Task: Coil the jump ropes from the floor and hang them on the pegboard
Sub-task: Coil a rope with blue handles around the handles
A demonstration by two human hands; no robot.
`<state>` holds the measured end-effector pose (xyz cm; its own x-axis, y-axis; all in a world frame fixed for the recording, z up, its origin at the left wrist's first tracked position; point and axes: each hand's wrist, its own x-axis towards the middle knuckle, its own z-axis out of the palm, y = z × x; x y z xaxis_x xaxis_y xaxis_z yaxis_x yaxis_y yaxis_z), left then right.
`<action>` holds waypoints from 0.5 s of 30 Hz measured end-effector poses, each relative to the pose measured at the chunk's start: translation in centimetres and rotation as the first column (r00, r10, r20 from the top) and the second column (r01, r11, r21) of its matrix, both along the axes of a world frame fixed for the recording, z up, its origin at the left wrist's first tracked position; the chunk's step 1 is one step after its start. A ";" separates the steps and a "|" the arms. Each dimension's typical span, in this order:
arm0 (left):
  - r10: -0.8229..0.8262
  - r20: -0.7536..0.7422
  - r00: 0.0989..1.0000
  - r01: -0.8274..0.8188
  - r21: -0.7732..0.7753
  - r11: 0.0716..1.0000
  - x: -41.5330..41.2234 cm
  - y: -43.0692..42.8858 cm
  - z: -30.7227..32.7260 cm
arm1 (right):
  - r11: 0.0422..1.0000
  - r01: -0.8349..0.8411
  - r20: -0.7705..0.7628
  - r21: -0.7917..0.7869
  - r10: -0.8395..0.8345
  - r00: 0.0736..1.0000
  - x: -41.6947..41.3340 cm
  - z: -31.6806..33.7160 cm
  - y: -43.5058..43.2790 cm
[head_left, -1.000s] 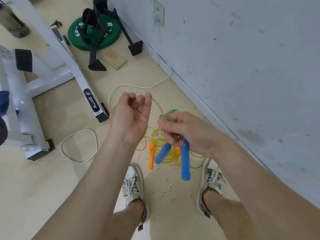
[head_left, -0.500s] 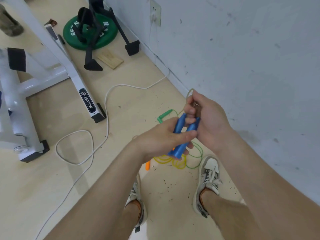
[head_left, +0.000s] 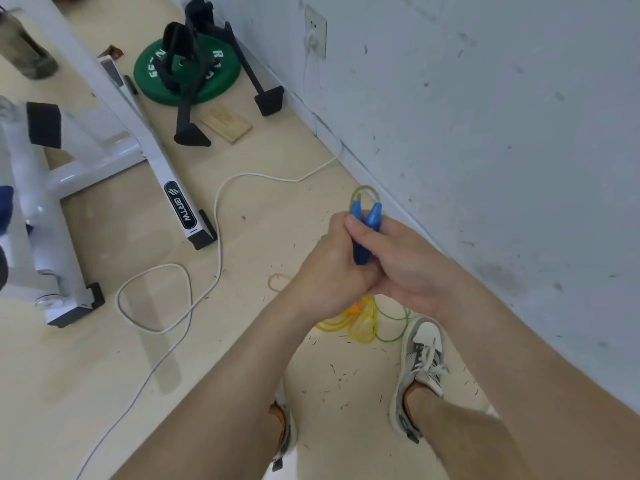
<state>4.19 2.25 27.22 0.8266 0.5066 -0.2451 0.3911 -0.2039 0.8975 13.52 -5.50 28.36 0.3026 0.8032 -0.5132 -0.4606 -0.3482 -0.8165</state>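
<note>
- Two blue plastic jump-rope handles [head_left: 374, 218] are gripped together, tips up, by the curled fingers of left hand [head_left: 325, 271] and right hand [head_left: 408, 271].
- Yellow and green ropes [head_left: 362, 322] are seen tangled on the beige floor [head_left: 242, 358] beneath.

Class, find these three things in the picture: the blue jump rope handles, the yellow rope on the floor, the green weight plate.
blue handles [head_left: 374, 212]: head view, tip of one handle.
yellow rope [head_left: 371, 318]: head view, strands of its loops.
green weight plate [head_left: 221, 85]: head view, its bare right side.
</note>
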 end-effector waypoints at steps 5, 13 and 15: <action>-0.155 -0.443 0.883 0.365 0.441 0.820 -1.1 0.8 -0.2 | 0.992 -0.085 0.208 -0.089 0.103 0.973 -0.3 -0.6 -0.2; -0.078 -0.128 0.989 0.111 0.277 0.955 -2.1 4.4 2.4 | 0.990 -0.138 0.022 -0.029 0.139 0.990 -0.1 -0.2 -0.3; 0.082 0.062 0.995 -0.098 0.329 0.939 -2.4 4.7 2.7 | 0.985 -0.175 -0.009 0.014 0.175 0.985 0.3 0.0 -0.3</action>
<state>1.76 6.95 29.91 0.7801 0.6256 -0.0134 0.3813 -0.4582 0.8029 13.84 -5.80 28.35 0.1521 0.8497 -0.5048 -0.4015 -0.4136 -0.8171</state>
